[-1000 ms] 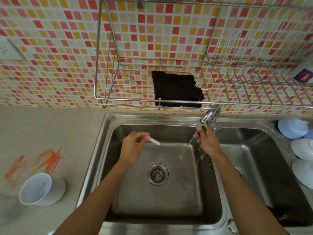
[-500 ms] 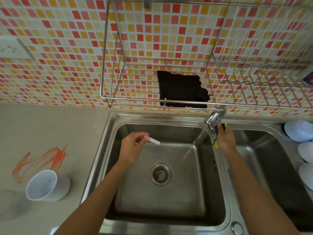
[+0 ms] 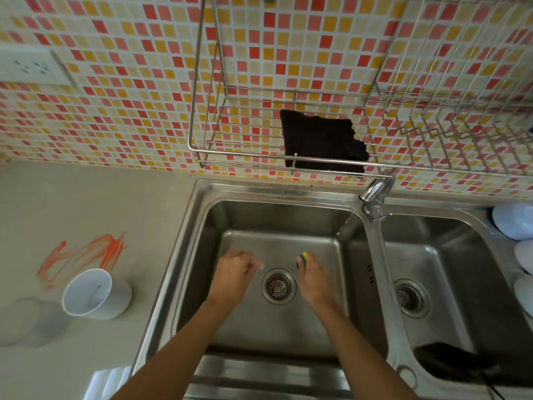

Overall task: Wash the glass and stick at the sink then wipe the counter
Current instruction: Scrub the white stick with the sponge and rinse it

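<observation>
An orange smear [image 3: 83, 255] is lying on the counter [image 3: 144, 203] toward its left edge, with a white cup [image 3: 95, 294] on its side just in front of it; rolling off is the risk if a wiping hand is knocking it. Over the left basin of the sink [image 3: 277, 192], the left hand [image 3: 233, 272] is curling narrow around the stick [image 3: 257, 265], whose pale tip is barely showing through blur. The thin stick is lying close to the drain [image 3: 279, 285], so slipping from wet fingers is a danger. The right hand [image 3: 313, 277] is gripping a sponge [image 3: 303, 257] just right of the drain. Water is running from the tap [image 3: 375, 194] at the basin's back right corner, risking splashes.
</observation>
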Demonstrator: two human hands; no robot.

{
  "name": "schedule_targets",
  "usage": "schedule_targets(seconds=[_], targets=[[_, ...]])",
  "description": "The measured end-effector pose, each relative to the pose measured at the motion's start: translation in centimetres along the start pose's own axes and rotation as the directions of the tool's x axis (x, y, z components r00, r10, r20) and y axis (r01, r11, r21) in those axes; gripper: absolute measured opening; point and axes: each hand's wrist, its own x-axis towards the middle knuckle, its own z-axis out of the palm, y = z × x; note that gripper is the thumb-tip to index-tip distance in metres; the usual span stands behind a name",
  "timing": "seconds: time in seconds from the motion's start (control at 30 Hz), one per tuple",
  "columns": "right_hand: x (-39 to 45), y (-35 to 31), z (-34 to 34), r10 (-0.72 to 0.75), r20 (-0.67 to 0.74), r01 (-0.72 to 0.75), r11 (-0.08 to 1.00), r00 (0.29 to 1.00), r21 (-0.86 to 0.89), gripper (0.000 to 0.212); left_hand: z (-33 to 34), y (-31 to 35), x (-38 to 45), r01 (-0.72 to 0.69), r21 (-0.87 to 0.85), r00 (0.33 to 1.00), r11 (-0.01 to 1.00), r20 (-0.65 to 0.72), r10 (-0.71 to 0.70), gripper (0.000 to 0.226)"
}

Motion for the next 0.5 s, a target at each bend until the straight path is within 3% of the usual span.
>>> schedule_targets(seconds=[0.07, 0.23, 0.3, 0.5], targets=[[-0.2, 0.1, 0.4, 0.047, -0.001, -0.047, 0.999, 0.999, 0.002, 0.027, 0.5, -0.7, -0.9, 0.02, -0.012, 0.998, 1.0, 0.052, -0.02, 0.009], [-1.4, 0.2, 0.3, 0.104, 0.032, -0.104, 0.995, 0.994, 0.004, 0.021, -0.3, -1.2, -1.5, 0.064, -0.022, 0.998, 0.998, 0.02, -0.063, 0.01], [-2.0, -0.4, -0.3, 0.115, 0.009, -0.115, 0.989, 0.993, 0.092, 0.019, -1.5, -0.6, -1.3, 0.077, -0.094, 0.994, 0.993, -0.065, -0.083, 0.009], [-3.1, -6.2, -5.1, -0.07, -0.088, 0.088, 0.973, 0.994, 0.214, 0.018, -5.7, 0.2, -0.5, 0.102, -0.181, 0.99, 0.978, -0.082, -0.118, 0.015]])
